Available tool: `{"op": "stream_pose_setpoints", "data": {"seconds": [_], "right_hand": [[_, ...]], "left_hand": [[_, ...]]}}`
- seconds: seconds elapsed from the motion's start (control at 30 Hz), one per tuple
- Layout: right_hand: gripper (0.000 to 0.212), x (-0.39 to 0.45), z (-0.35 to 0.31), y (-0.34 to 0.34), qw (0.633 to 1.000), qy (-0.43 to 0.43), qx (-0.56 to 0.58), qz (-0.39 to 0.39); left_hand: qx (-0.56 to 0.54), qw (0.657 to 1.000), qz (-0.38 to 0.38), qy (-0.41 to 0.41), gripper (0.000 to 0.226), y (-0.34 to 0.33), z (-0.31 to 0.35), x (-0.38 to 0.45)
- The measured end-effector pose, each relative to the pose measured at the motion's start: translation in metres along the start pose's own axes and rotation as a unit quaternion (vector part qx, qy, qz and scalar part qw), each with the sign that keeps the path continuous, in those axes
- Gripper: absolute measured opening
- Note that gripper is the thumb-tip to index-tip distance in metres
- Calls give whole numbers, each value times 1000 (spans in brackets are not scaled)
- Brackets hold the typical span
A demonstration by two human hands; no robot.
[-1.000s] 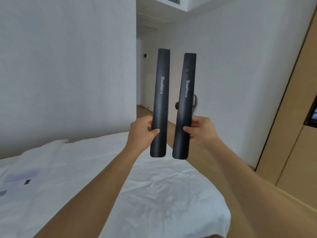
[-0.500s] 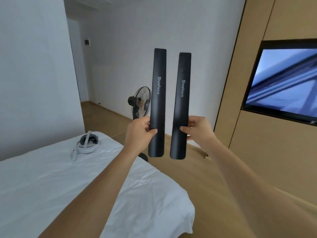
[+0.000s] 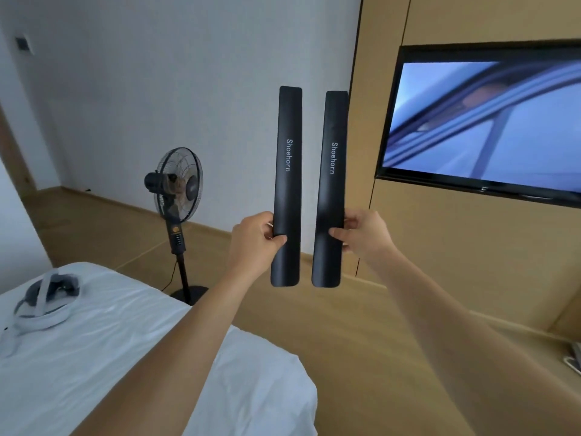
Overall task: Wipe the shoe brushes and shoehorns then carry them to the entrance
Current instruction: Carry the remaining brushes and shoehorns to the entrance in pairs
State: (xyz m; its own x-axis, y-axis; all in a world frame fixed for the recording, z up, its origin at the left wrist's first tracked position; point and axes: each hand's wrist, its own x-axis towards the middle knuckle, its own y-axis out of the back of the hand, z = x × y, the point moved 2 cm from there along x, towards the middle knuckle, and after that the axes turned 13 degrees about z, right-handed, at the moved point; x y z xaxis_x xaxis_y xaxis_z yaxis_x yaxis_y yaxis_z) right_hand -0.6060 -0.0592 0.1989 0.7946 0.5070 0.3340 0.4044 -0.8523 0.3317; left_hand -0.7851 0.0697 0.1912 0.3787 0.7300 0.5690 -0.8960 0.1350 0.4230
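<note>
Head view, left to right: headset [image 3: 44, 302] on the bed [image 3: 125, 357], fan [image 3: 176, 190], then the left hand [image 3: 256, 239] pinching one upright shoehorn [image 3: 287, 184] and the right hand [image 3: 361, 234] pinching the other shoehorn [image 3: 330, 190] — side by side, apart. Carrying looks underway; no brushes in sight — wiping can't be judged.

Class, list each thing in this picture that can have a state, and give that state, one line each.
Left shoehorn: upright, held by left hand.
Right shoehorn: upright, held by right hand; apart from the other.
Television: on.
Fan: standing; running or not, cannot tell.
Headset: lying on bed.
</note>
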Motion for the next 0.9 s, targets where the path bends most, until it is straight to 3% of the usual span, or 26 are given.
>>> {"op": "stream_pose_setpoints", "data": {"seconds": [0.27,0.63,0.9], "right_hand": [[27,99,61,17,1000,17,12,-6],[24,257,105,50,996,36,60,-63],[22,341,136,38,993,31,84,-81]], "left_hand": [[16,1000,-9,2,12,-97,6,48],[36,997,64,28,11,-214,40,142],[45,996,68,22,8,-282,29,200]]}}
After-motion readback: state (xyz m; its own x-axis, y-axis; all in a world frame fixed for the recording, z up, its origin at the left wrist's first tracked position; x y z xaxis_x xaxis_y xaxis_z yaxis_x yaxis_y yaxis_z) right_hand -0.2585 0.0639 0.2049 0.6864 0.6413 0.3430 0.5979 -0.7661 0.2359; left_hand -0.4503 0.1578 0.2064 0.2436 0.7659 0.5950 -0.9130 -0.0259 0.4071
